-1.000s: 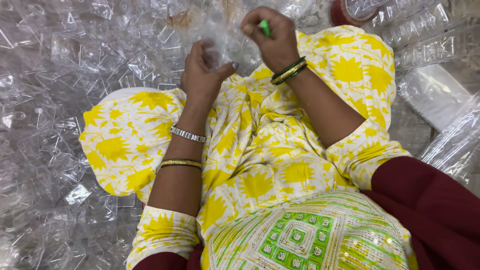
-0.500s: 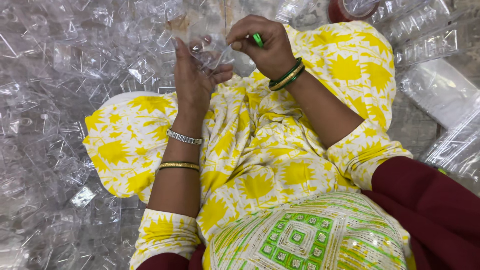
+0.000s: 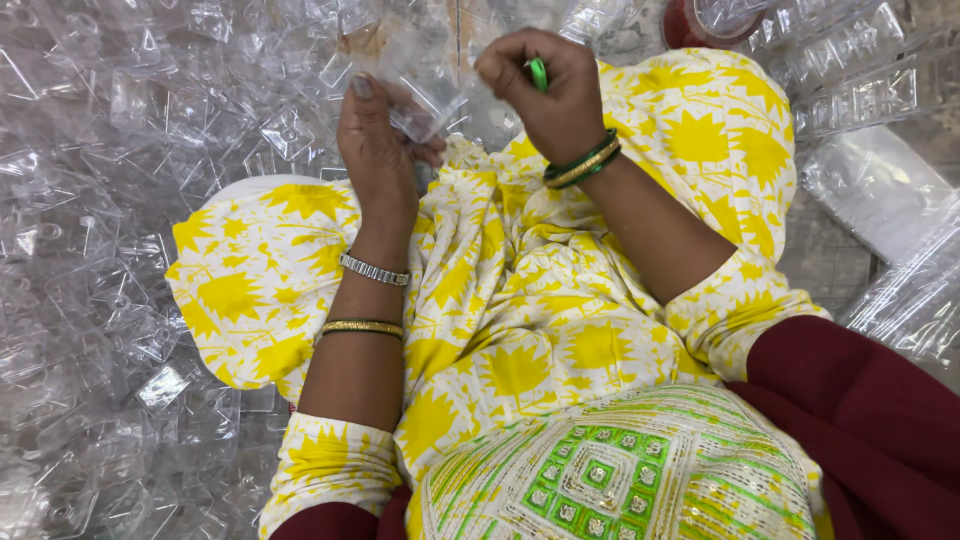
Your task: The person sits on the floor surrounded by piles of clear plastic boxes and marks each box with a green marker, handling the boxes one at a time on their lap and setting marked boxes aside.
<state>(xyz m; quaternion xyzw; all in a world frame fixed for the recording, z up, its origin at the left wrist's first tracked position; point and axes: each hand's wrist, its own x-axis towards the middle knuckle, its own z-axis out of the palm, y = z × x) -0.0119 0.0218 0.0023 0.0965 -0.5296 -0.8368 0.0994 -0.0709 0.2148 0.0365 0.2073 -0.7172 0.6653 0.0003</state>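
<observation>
I sit on the floor with my lap in yellow-and-white cloth. My left hand (image 3: 378, 140) is raised over my left knee, its fingers closed on a clear plastic blister piece (image 3: 425, 88). My right hand (image 3: 545, 90) is close beside it, curled into a fist around a small green tool (image 3: 539, 73) whose tip shows between finger and thumb. The two hands nearly meet at the clear piece. Bangles sit on both wrists.
A deep heap of clear plastic blister pieces (image 3: 120, 200) covers the floor to the left and ahead. Stacked clear trays (image 3: 850, 70) and a plastic bag (image 3: 880, 190) lie at the right. A dark red round container (image 3: 690, 25) stands at the top.
Both hands have shifted slightly left and come closer together; my left hand turned the clear piece upward toward my right hand and the green tool.
</observation>
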